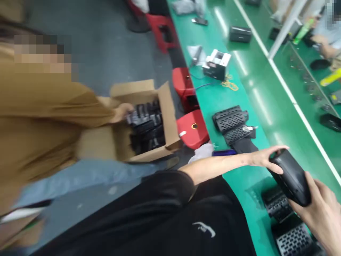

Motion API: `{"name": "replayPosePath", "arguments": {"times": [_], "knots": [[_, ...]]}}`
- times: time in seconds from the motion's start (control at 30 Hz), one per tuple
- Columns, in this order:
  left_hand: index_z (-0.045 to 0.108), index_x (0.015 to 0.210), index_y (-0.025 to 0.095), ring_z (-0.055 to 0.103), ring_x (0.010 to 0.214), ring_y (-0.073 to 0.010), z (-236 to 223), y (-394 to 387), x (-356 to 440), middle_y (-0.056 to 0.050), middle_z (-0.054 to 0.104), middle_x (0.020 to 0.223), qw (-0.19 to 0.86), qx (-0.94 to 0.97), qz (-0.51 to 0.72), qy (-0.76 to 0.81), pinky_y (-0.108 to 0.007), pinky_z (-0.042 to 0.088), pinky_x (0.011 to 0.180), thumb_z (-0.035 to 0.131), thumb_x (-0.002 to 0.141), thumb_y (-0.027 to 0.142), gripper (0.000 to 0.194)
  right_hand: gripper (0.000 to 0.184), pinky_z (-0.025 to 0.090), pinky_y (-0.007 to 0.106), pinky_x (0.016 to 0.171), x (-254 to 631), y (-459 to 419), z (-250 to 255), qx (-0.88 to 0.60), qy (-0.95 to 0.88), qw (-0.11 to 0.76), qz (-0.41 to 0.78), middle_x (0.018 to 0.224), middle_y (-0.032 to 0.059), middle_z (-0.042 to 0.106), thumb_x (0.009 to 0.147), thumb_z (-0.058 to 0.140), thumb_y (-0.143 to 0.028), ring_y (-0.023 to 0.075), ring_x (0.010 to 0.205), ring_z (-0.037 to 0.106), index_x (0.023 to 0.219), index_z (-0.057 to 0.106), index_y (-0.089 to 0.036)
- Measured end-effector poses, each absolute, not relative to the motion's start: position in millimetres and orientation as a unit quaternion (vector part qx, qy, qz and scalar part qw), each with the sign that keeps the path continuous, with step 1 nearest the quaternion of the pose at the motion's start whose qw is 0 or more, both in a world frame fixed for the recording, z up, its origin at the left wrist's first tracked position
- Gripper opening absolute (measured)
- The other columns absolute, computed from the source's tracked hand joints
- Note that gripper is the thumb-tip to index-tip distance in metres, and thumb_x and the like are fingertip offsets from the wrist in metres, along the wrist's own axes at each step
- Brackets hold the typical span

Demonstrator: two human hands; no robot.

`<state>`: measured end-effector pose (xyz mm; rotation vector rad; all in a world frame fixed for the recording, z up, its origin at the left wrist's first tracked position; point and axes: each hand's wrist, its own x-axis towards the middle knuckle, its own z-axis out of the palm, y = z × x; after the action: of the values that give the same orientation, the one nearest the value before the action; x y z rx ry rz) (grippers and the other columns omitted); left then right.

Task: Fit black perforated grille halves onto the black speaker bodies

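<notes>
Both hands were on it! The left hand (268, 159) gripped one end of a black casing (289, 176), thumb along its side, while the right hand (319, 204) clasped the opposite end. The casing was up over the bench (237, 186), inward from the near long edge; how high, the view couldn't tell.

Here was the danger: the surface looked smooth, so a loosened grip at either end could have tipped it out. Just past it in view lay a perforated dark part (279, 204), with a second perforated piece (294, 240) beside that; lowering carelessly might have knocked or scuffed them. A hurried swing towards the near edge risked a drop to the floor (103, 46).

And the line of it? The long axis ran from hand to hand, roughly along the bench's near edge, slightly askew. Which end was the front, blur left undecided.
</notes>
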<state>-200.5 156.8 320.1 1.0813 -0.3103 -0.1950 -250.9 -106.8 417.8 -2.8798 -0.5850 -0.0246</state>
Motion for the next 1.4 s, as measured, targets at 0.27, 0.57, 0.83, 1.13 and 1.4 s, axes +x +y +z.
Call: {"name": "replayPosePath", "arguments": {"times": [0.27,0.57,0.83,1.13,1.4], "knots": [[0.052,0.153,0.033,0.062,0.12,-0.0282,287,157,-219,-0.009,0.056,0.142,0.895,0.404,-0.12,-0.147,-0.043,0.05,0.107,0.102,0.055,0.035,0.111,0.136,0.033,0.068,0.122,-290,-140,410,-0.928,0.007,0.373,-0.015,0.168,0.0221,0.037,0.067,0.084,-0.08,0.0477,0.151,0.041,0.172,0.022,-0.021],[0.054,0.148,0.03,0.061,0.122,-0.0296,296,151,-207,-0.01,0.056,0.145,0.876,0.431,-0.138,-0.166,-0.043,0.05,0.106,0.099,0.06,0.038,0.099,0.116,0.031,0.059,0.123,-320,-116,405,-0.883,0.057,0.463,-0.049,0.166,0.0206,0.041,0.07,0.085,-0.066,0.0434,0.148,0.044,0.163,0.034,-0.02],[0.053,0.15,0.028,0.061,0.12,-0.0302,289,136,-198,-0.01,0.058,0.14,0.868,0.451,-0.136,-0.16,-0.043,0.05,0.105,0.095,0.066,0.044,0.095,0.117,0.033,0.059,0.12,-316,-132,381,-0.857,0.085,0.505,-0.058,0.163,0.0202,0.042,0.07,0.088,-0.064,0.043,0.143,0.046,0.164,0.035,-0.02],[0.045,0.158,0.031,0.059,0.125,-0.0324,313,151,-194,-0.012,0.052,0.149,0.802,0.526,-0.129,-0.252,-0.045,0.051,0.106,0.095,0.068,0.047,0.104,0.1,0.035,0.058,0.117,-322,-123,392,-0.863,0.069,0.478,-0.148,0.158,0.0156,0.052,0.071,0.092,-0.056,0.0408,0.141,0.05,0.156,0.049,-0.025],[0.053,0.152,0.028,0.062,0.115,-0.0279,293,116,-182,-0.008,0.061,0.132,0.845,0.49,-0.165,-0.138,-0.042,0.051,0.105,0.094,0.07,0.051,0.094,0.099,0.047,0.057,0.11,-306,-170,355,-0.832,0.137,0.53,-0.095,0.139,0.0126,0.061,0.07,0.089,-0.061,0.0365,0.124,0.059,0.154,0.052,-0.024]]}}
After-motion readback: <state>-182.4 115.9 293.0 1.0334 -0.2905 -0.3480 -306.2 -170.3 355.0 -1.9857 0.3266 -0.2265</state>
